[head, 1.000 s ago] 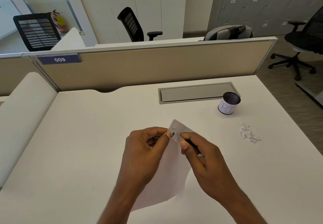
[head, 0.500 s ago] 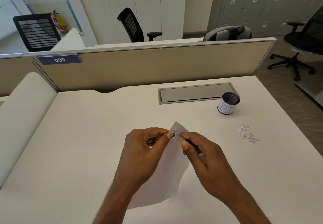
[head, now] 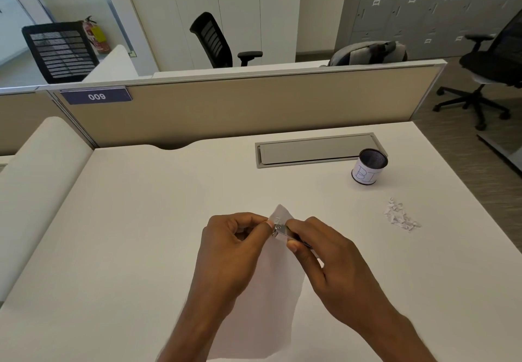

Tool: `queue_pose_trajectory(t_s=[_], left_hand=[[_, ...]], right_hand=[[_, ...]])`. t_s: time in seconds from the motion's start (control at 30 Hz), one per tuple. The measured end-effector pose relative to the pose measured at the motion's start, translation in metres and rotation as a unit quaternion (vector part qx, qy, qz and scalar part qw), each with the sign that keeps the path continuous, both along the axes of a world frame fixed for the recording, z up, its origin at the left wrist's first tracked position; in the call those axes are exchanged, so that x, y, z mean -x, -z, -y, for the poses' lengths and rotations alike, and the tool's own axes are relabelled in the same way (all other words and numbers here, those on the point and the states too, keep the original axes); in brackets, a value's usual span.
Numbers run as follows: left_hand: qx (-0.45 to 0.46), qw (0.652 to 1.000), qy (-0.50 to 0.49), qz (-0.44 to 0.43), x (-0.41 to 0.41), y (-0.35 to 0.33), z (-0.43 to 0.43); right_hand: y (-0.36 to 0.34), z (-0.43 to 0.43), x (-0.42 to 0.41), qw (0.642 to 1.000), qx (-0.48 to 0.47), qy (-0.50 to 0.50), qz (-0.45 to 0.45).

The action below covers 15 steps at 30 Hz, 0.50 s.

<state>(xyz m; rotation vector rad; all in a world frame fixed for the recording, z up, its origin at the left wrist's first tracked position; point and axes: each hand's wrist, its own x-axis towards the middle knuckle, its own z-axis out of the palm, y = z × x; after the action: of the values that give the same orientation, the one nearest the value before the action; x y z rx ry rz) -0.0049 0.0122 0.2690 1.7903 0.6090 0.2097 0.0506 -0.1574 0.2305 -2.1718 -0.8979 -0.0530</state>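
Note:
A white sheet of paper (head: 271,291) is held up above the white desk (head: 127,234), its top corner pointing away from me. My left hand (head: 234,246) pinches the sheet near that top corner. My right hand (head: 324,260) grips a small metal tool (head: 282,230), thumb and fingers curled round it, with its shiny tip set against the paper's upper edge beside my left thumb. The tool's rear part is hidden in my right hand.
A small black mesh cup (head: 368,166) with a white paper label stands at the right, with a little heap of paper scraps (head: 399,214) in front of it. A grey cable flap (head: 316,150) lies behind. A beige partition (head: 240,104) closes the far edge.
The sheet has turned so its top corner looks narrower, and its lower part has swung slightly left. Both hands stay together at the same spot.

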Motion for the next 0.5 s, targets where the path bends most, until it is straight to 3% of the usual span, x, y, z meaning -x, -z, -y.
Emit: queue_pose_trajectory(t_s=[0.3, 0.5], left_hand=[[0.107, 0.993, -0.009, -0.039, -0.004, 0.001, -0.004], [0.136, 0.990, 0.007, -0.048, -0.005, 0.006, -0.007]], right_hand=[[0.007, -0.003, 0.000, 0.978, 0.060, 0.034, 0.199], [0.020, -0.001, -0.008, 0.963, 0.081, 0.031, 0.253]])
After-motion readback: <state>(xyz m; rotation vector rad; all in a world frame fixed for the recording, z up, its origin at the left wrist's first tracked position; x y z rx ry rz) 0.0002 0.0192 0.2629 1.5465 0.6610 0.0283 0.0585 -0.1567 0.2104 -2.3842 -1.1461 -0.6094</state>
